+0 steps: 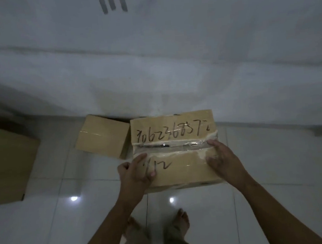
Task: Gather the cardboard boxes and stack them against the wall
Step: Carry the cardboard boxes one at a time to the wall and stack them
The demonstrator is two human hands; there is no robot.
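Observation:
A taped cardboard box with handwritten numbers is held in front of the white wall, above the tiled floor. My left hand grips its near left corner, thumb on top. My right hand grips its right side, fingers curled over the top near the torn tape seam. A smaller plain cardboard box lies on the floor against the wall, just left of the held box. A large flat cardboard box sits at the left edge of the view.
Glossy white floor tiles reflect two ceiling lights. My bare feet stand below the held box. A dark fitting sits at the wall's base on the right. Grey bars hang high on the wall.

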